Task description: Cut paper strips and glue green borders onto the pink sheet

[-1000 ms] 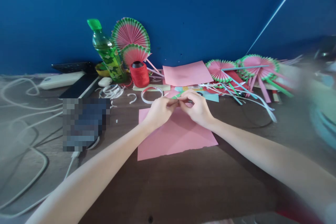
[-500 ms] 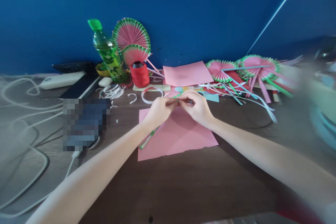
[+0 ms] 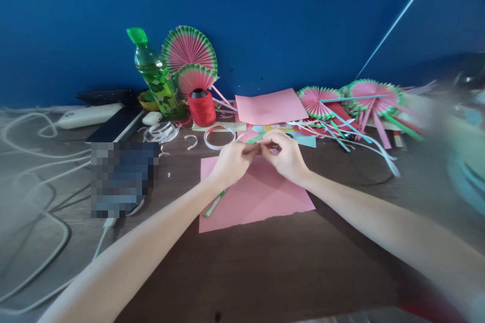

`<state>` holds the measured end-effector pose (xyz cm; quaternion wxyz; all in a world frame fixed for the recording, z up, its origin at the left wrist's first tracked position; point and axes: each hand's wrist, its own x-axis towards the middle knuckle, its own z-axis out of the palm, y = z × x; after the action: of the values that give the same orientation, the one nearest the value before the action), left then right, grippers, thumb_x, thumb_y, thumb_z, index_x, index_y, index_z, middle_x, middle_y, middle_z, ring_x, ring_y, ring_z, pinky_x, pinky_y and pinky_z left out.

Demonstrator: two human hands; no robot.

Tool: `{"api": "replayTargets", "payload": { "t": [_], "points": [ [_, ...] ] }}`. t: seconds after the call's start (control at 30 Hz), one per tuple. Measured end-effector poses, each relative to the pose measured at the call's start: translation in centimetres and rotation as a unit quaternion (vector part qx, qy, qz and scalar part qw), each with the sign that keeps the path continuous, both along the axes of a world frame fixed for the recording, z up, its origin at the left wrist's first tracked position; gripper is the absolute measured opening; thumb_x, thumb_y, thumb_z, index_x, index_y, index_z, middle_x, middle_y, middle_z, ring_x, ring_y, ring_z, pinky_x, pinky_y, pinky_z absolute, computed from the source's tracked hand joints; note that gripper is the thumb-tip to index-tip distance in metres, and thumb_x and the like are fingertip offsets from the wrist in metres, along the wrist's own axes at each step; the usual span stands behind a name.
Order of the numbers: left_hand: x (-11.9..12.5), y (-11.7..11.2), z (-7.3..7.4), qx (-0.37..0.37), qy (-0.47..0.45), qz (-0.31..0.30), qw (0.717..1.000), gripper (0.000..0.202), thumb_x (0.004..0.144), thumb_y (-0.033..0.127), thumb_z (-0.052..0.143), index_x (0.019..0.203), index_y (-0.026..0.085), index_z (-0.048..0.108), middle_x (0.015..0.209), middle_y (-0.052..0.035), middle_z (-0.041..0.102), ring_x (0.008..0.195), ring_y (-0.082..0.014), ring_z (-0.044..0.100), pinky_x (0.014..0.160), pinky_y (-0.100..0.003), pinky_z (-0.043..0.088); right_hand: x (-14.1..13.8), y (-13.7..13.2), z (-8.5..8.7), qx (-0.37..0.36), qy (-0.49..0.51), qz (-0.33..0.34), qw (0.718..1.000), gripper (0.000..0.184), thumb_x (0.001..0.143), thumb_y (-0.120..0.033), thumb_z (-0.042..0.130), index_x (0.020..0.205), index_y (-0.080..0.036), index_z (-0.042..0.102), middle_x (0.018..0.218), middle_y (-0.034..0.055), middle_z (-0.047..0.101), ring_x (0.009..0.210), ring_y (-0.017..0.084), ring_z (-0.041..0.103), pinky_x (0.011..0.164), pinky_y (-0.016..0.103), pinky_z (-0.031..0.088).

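My left hand (image 3: 234, 160) and my right hand (image 3: 283, 155) meet above a sheet of pink paper (image 3: 265, 192), fingers closed in a pinch. Between them is a narrow green-and-white paper strip (image 3: 214, 204). One end slants out below my left wrist, over the left side of the sheet; a green part shows just beyond the fingertips. My fingers cover the middle of the strip, so its folds there are hidden. A second pink sheet (image 3: 271, 106) lies behind the hands.
Behind stand a tilted green bottle (image 3: 157, 78), a red thread spool (image 3: 202, 108) and pleated paper fans (image 3: 191, 50). A roll of white tape (image 3: 220, 137) lies near my left hand. More fans (image 3: 375, 98) and loose strips lie right. White cables (image 3: 64, 227) and a pixelated dark object (image 3: 125, 176) occupy the left.
My left hand has shifted slightly, and the lower end of the strip has moved a little to the right and down. My right hand stays almost in place, still pinching.
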<state>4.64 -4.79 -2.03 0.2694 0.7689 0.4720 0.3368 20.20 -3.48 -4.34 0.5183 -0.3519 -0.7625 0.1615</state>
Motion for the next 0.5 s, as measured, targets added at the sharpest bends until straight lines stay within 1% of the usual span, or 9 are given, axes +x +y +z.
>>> {"api": "replayTargets", "payload": {
  "t": [0.13, 0.2, 0.3, 0.4, 0.5],
  "points": [
    [0.0, 0.3, -0.1, -0.056, -0.078, -0.014, 0.995, 0.026, 0.081, 0.02, 0.049, 0.094, 0.02, 0.072, 0.089, -0.0024, 0.072, 0.086, -0.0185, 0.064, 0.08, -0.028, 0.046, 0.0, 0.0, 0.1, -0.014, 0.006, -0.003, 1.0, 0.011, 0.076, -0.01, 0.053, 0.074, -0.019, 0.059, 0.079, 0.0036, 0.057, 0.074, 0.015, 0.057, 0.062, 0.029, 0.049],
    [-0.1, 0.6, -0.2, -0.086, -0.127, -0.018, 0.988, 0.024, 0.08, 0.021, 0.052, 0.093, 0.019, 0.072, 0.093, -0.0034, 0.072, 0.091, -0.0189, 0.064, 0.086, -0.029, 0.045, 0.1, 0.0, 0.3, -0.023, 0.008, -0.004, 1.0, 0.012, 0.077, -0.011, 0.053, 0.075, -0.02, 0.06, 0.081, 0.0037, 0.059, 0.076, 0.015, 0.057, 0.065, 0.03, 0.049],
    [-0.4, 1.0, -0.1, -0.127, -0.179, -0.02, 0.975, 0.022, 0.077, 0.022, 0.055, 0.091, 0.017, 0.072, 0.092, -0.0049, 0.072, 0.094, -0.0189, 0.063, 0.09, -0.031, 0.043, 0.1, 0.1, 0.4, -0.045, 0.024, -0.023, 0.998, 0.011, 0.079, -0.014, 0.052, 0.08, -0.02, 0.061, 0.083, 0.0034, 0.059, 0.078, 0.015, 0.056, 0.067, 0.03, 0.049],
    [-0.7, 1.3, 0.0, -0.148, -0.193, -0.025, 0.97, 0.021, 0.077, 0.023, 0.055, 0.088, 0.016, 0.071, 0.088, -0.0057, 0.073, 0.092, -0.0183, 0.063, 0.091, -0.032, 0.042, 0.2, 0.3, 0.2, -0.09, 0.066, -0.037, 0.993, 0.015, 0.08, -0.018, 0.052, 0.093, -0.02, 0.059, 0.09, 0.004, 0.058, 0.078, 0.015, 0.057, 0.066, 0.03, 0.048],
    [-0.9, 1.4, 0.0, -0.149, -0.187, -0.036, 0.97, 0.02, 0.077, 0.024, 0.055, 0.086, 0.015, 0.07, 0.088, -0.0059, 0.073, 0.09, -0.0173, 0.063, 0.09, -0.032, 0.042, 0.2, 0.6, 0.0, -0.15, 0.095, 0.005, 0.984, 0.023, 0.081, -0.023, 0.05, 0.104, -0.022, 0.054, 0.1, 0.0047, 0.059, 0.082, 0.015, 0.058, 0.07, 0.032, 0.05]
  ]
}}
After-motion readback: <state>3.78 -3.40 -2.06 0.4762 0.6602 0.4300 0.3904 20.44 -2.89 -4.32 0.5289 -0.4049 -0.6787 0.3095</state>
